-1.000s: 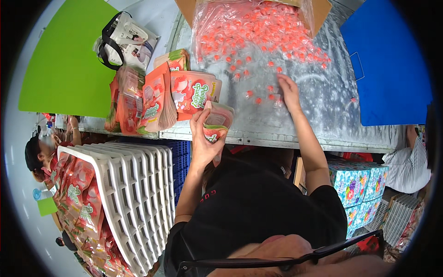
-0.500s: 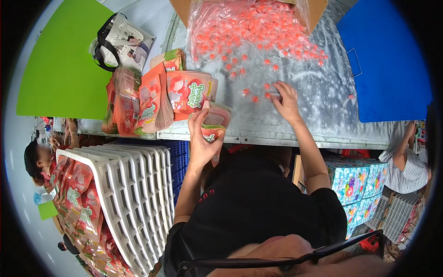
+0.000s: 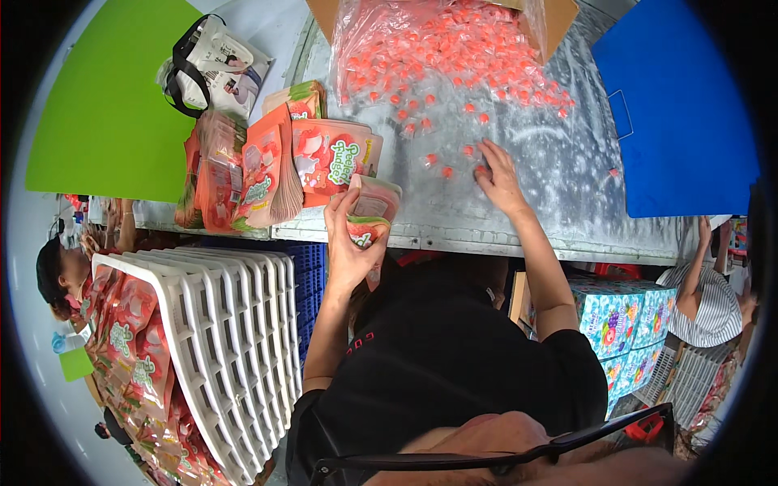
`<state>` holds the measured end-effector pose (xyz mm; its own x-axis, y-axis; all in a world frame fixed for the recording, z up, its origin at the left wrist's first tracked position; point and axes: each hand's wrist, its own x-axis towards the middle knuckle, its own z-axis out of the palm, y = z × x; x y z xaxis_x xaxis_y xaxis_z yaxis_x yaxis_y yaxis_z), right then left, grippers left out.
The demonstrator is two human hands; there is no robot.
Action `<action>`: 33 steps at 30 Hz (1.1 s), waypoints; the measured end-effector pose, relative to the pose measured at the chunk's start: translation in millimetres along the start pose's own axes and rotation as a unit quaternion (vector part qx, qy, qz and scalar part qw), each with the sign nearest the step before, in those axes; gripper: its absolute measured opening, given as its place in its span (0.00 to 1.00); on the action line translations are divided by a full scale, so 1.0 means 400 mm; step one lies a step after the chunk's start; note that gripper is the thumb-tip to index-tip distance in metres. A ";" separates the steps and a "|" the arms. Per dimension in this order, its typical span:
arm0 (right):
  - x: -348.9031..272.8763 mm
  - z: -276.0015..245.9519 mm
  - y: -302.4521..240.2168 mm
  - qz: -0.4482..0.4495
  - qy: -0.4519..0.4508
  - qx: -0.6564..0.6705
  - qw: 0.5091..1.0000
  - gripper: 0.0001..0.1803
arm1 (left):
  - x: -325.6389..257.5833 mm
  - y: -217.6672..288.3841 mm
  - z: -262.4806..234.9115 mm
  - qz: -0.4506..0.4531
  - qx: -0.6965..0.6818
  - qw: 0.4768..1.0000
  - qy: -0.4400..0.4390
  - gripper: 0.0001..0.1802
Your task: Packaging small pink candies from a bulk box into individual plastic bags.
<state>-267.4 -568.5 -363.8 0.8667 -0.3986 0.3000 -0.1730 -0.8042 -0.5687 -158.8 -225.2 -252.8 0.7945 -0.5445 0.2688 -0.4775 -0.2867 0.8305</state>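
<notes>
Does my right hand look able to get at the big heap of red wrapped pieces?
Probably yes: your right hand is on the near side of the heap, with only tabletop and a few loose pieces apparently between them.

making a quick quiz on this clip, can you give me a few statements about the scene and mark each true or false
1. The left hand holds a pouch. True.
2. The candy pile lies at the mouth of the carton. True.
3. The right hand is inside the carton. False: it is over the table, close to some loose candies.
4. The blue board is on the left of the view. False: it is on the right; the green board is on the left.
5. The bag with black handles lies farther from the person than the pouch stacks. True.
</notes>
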 end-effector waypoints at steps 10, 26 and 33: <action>-0.014 -0.110 -0.023 0.076 -0.106 0.106 0.986 0.49 | -0.007 -0.018 0.000 0.005 -0.012 1.000 0.003 0.48; 0.075 0.054 -0.117 -0.087 -0.135 -0.075 0.984 0.37 | 0.000 -0.014 -0.015 0.011 -0.004 1.000 0.013 0.47; 0.076 0.062 -0.088 -0.128 -0.184 -0.013 0.974 0.30 | 0.006 -0.016 -0.004 0.011 -0.009 1.000 -0.003 0.48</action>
<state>-223.6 -541.2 -353.6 0.9914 -0.0025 0.1310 0.0627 -0.8690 -0.4908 -153.2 -223.4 -256.4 0.7817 -0.5557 0.2831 -0.4870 -0.2603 0.8337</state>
